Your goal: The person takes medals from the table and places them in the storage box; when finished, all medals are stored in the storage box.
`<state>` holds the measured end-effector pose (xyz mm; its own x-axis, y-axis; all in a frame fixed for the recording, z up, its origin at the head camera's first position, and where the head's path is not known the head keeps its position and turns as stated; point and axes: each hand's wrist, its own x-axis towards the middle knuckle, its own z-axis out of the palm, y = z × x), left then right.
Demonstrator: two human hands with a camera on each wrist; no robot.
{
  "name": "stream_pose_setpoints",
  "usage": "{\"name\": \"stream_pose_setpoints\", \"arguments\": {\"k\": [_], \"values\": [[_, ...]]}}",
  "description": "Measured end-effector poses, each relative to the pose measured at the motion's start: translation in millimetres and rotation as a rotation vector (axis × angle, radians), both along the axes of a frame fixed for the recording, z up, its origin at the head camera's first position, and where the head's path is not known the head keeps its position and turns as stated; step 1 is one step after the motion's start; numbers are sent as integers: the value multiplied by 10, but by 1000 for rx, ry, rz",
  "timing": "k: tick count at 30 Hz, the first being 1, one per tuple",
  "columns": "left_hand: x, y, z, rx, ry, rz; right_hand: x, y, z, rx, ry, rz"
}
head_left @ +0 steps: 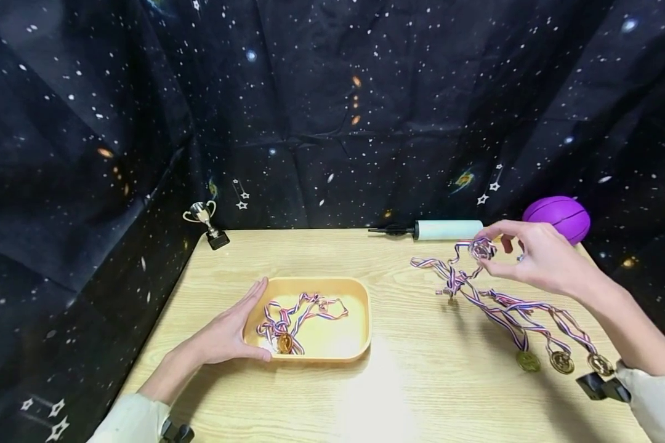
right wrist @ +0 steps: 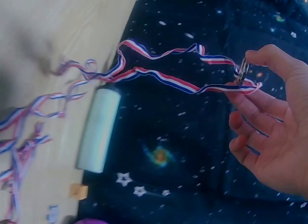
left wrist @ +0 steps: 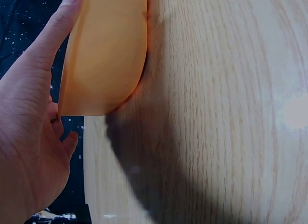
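Observation:
My left hand (head_left: 221, 335) holds an orange plastic tub (head_left: 369, 323) by its left end, fingers at the far corner, thumb along the near wall. In the left wrist view the tub's wall (left wrist: 106, 56) shows beside the thumb. Inside it lie tangled striped ribbons (head_left: 299, 315) with a gold medal (head_left: 285, 343). At the right, my right hand (head_left: 545, 261) pinches a silver-looking medal (head_left: 481, 248) between thumb and fingers above the table. From it a red, white and blue ribbon (right wrist: 178, 83) runs down to a knotted bundle of ribbons (head_left: 455, 282).
Three gold medals (head_left: 561, 362) on ribbons lie on the right of the wooden table (head_left: 410, 381). Behind stand a pale hand pump (head_left: 449, 230), partly behind the right hand, and a purple ball (head_left: 556, 216). A small trophy (head_left: 213, 231) is at the back left corner. Dark starry cloth hangs behind.

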<state>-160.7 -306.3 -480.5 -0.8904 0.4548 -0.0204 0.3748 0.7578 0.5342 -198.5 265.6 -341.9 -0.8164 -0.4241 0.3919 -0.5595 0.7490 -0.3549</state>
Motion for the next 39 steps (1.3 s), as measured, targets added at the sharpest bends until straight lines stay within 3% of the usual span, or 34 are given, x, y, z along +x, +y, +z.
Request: {"name": "stream_pose_setpoints", "arguments": {"k": [8,16,29,39], "values": [[0,-3,-8,4,18,-10,-75,-262,378,-56,-59,23],[8,-14,-21,10,25,-13,-147,-604,623,-71,-72,63],[5,-21,-23,7,28,-17,-203,-1169,884,-84,-37,194],[4,-9,-6,8,21,-11,-203,-1574,956,-104,-29,297]]}}
